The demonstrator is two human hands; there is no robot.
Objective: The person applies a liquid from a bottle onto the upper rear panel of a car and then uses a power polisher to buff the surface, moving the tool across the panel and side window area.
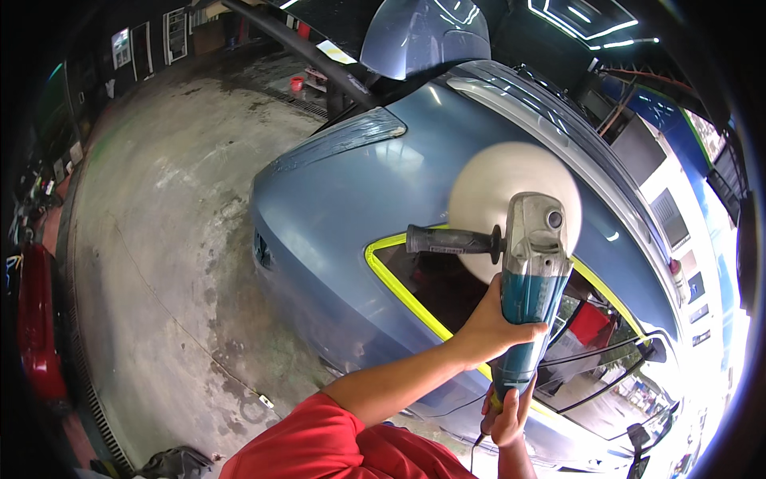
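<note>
A teal rotary polisher (532, 299) with a metal gear head is held in both my hands. My left hand (488, 329) grips the middle of its body, thumb across the top. Lower down, my right hand (508, 413) is wrapped around the rear grip, where a power cord leaves the tool. The pale round polishing pad (479, 185) looks blurred and lies over the blue-grey rear panel (335, 191) of a car, just above the side window; whether it touches is hidden. A black side handle (449, 240) sticks out to the left, unheld. Yellow-green masking tape (398, 299) borders the window.
Clear film covers the tail light (341, 141). The car's tailgate (425, 36) stands raised. A bottle (678, 278) rests by the roof edge. A thin cable with a white connector (266, 401) lies on the concrete floor (161, 239). A red bucket (297, 83) stands farther back.
</note>
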